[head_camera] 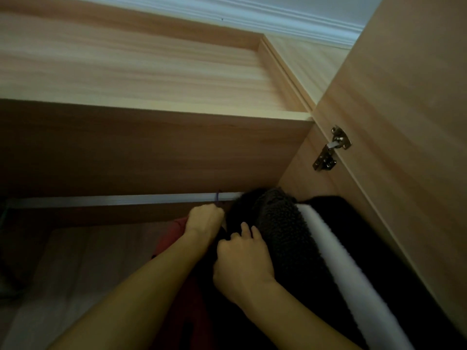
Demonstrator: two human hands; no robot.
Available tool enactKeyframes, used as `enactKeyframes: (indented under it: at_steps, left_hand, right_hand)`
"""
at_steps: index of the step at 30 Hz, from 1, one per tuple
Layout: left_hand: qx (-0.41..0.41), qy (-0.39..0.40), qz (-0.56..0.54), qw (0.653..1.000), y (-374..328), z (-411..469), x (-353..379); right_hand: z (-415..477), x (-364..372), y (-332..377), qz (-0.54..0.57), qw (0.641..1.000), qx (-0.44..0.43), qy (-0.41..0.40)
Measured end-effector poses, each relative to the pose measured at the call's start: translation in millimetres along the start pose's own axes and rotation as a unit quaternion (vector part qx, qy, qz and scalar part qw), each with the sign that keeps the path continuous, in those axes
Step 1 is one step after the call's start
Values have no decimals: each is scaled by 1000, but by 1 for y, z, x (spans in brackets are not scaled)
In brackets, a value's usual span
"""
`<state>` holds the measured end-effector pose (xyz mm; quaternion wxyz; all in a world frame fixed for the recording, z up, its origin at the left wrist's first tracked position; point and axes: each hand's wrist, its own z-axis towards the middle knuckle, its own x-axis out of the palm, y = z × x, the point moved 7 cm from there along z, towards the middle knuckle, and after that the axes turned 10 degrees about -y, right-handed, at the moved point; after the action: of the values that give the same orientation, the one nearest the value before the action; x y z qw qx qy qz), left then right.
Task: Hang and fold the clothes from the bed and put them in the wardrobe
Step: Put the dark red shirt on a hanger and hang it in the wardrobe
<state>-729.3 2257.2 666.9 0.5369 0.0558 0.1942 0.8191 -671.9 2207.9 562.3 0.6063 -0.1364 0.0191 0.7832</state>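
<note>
Currently, the left hand (204, 221) is closed round the hanger (218, 197) just below its hook, which sits over the wardrobe rail (126, 199). The right hand (242, 258) grips the black garment (227, 319) with curled fingers. A red garment (171, 236) hangs to the left; a grey fleece (283, 223) and a white garment (336, 261) hang to the right.

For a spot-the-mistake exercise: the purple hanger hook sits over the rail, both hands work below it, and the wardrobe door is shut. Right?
No. The head view shows the wardrobe door open, its hinge exposed. The purple hanger hook sits over the rail, with the left hand and right hand below it.
</note>
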Motion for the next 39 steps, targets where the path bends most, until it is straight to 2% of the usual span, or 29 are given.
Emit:
enactKeyframes:
  at_steps: [2, 6, 10, 12, 16, 23, 28, 35, 39]
  left_hand:
    - [7, -1, -14, 1000, 7, -11, -3]
    - [11, -92, -70, 993, 23, -58, -24]
    - [0, -214, -166, 963, 40, -110, -44]
    - [-13, -227, -210, 951, 47, -134, -53]
    - [-30, -196, -293, 935, 58, -177, -67]
    - [-48, -135, -283, 948, 70, -230, -101]
    - [-95, -70, -325, 938, 72, -271, -145]
    - [-120, -17, -335, 934, 40, -356, -219]
    - [-91, 68, -330, 937, 8, -401, -248]
  right_hand:
    - [-8, -4, 3, 12, 1000, -4, -8]
    - [-24, -15, 14, 63, 998, -10, -16]
    - [-32, -25, 22, 106, 994, 15, -27]
    - [-38, -30, 26, 120, 992, 26, -39]
    - [-60, -44, 40, 144, 987, 53, -47]
    - [-99, -81, 61, 157, 986, 27, -49]
    - [-134, -123, 57, 173, 985, 11, -20]
    - [-211, -174, 47, 227, 974, 25, 1]
    - [-274, -199, 40, 254, 966, 46, 21]
